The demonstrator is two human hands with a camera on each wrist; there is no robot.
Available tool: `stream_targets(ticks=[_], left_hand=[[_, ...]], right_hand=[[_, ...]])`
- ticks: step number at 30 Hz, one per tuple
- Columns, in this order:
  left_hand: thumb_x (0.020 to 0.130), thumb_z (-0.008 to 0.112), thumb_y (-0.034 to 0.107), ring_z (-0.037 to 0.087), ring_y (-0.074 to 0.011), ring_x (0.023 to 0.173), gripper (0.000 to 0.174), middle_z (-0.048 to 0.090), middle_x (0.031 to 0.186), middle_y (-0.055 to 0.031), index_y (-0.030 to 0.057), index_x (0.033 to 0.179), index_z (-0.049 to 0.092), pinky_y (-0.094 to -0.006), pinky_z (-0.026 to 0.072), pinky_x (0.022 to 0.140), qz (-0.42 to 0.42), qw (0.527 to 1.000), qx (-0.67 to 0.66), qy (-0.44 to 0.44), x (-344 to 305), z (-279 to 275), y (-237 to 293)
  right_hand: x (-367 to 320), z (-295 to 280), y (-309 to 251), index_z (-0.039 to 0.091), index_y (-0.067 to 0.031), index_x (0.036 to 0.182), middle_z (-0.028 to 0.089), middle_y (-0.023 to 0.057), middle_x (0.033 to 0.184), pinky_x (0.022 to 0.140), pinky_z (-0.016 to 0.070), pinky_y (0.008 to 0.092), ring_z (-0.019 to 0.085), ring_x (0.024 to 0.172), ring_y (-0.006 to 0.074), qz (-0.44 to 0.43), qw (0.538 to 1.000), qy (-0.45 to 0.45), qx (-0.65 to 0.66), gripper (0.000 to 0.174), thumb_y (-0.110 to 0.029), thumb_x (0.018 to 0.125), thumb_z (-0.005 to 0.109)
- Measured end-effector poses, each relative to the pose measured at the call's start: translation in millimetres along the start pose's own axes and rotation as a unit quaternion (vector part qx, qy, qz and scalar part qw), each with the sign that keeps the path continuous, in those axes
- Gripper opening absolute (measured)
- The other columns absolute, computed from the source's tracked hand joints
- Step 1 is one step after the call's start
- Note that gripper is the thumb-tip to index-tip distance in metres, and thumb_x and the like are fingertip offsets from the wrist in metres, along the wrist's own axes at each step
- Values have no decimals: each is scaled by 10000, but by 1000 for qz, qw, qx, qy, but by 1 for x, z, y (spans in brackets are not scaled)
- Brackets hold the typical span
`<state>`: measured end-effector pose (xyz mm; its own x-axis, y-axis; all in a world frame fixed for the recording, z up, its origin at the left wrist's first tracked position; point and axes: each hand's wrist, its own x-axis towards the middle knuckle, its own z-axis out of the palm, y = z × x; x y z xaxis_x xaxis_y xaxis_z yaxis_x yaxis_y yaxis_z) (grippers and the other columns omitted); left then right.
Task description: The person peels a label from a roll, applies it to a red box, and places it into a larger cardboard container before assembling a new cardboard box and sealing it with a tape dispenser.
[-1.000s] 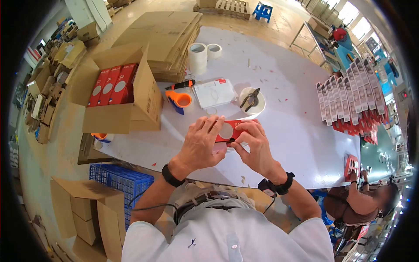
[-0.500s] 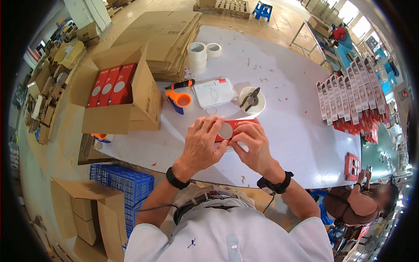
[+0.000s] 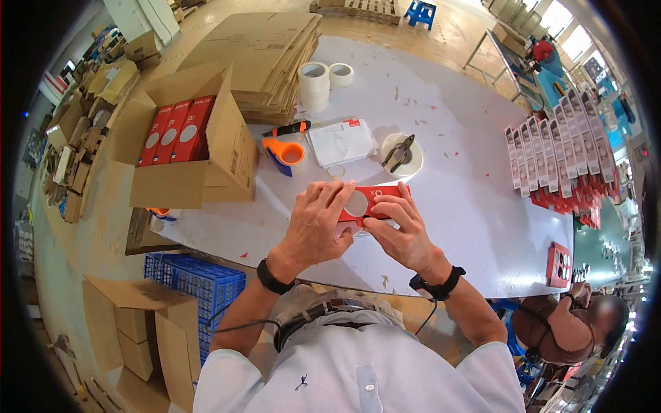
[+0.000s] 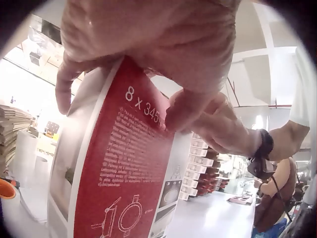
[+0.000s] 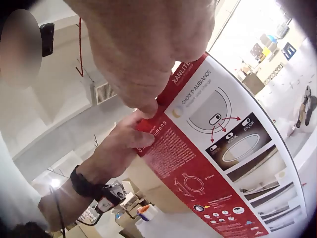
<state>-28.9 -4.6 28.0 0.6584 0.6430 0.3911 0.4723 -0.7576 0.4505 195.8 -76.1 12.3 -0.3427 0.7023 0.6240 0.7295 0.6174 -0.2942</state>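
Observation:
A red and white printed cardboard box (image 3: 356, 204) stands upright between both hands, above the near side of the table. My left hand (image 3: 315, 219) grips its left end, fingers over the far side and thumb at the near edge. In the left wrist view, the box's red side panel (image 4: 131, 148) carries white text and a line drawing. My right hand (image 3: 405, 233) pinches the box's upper edge at the right. The right wrist view shows the printed white panel (image 5: 218, 106) below that hand, with the left thumb at the red upper edge.
An open carton (image 3: 231, 148) with several red boxes stands left, by stacked flat cardboard (image 3: 255, 58). Beyond the hands lie a tape dispenser (image 3: 284, 154), white papers (image 3: 342, 143) and a bowl (image 3: 411, 164) with pliers. Box stacks (image 3: 561, 148) and another person (image 3: 561, 323) are right.
The right fingers and left thumb have shifted slightly along the box's near upper edge, where a pinkish panel now shows. The head view has moved a little. The person at right has drawn their hands back.

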Motion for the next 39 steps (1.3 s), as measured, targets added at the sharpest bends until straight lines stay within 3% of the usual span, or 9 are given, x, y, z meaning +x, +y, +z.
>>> stream_targets(ticks=[9, 15, 27, 33, 39], left_hand=[[702, 844, 154, 554, -341, 1209, 840, 594, 1374, -127, 26, 1473, 536, -475, 453, 1035, -1, 1000, 11, 10, 0, 7, -4], [705, 841, 153, 559, -338, 1198, 816, 606, 1352, -130, 22, 1456, 551, -460, 456, 1027, 10, 1000, 0, 22, 0, 5, -3], [689, 840, 152, 571, -341, 1188, 804, 620, 1350, -122, 27, 1435, 566, -454, 460, 1016, 8, 999, 16, 30, 1, 8, -1], [705, 852, 202, 582, -339, 1172, 788, 635, 1334, -118, 36, 1426, 580, -459, 470, 1002, -6, 999, 4, 44, 0, 11, -1], [702, 836, 188, 582, -344, 1169, 779, 634, 1336, -122, 35, 1424, 584, -461, 470, 998, -2, 999, 5, 51, -1, 12, 0]], right_hand=[[6, -2, 5, 731, -91, 1005, 615, 48, 1083, 1192, 420, 624, 671, 1127, 269, -50, 999, 7, 7, 305, -17, 728, 835], [3, 2, 14, 720, -73, 1001, 607, 57, 1074, 1168, 468, 595, 661, 1141, 274, -57, 997, 13, 39, 293, 14, 738, 816], [8, -1, 0, 687, -72, 980, 570, 75, 1066, 1142, 492, 585, 636, 1138, 293, -3, 999, -13, 42, 292, 51, 739, 795], [10, 1, 2, 688, -75, 976, 583, 80, 1089, 1108, 518, 577, 628, 1141, 319, -30, 999, 19, 25, 277, 10, 744, 815], [22, -10, 5, 692, -74, 967, 599, 93, 1105, 1115, 495, 571, 635, 1135, 305, -9, 997, -50, 59, 228, -18, 783, 814]])
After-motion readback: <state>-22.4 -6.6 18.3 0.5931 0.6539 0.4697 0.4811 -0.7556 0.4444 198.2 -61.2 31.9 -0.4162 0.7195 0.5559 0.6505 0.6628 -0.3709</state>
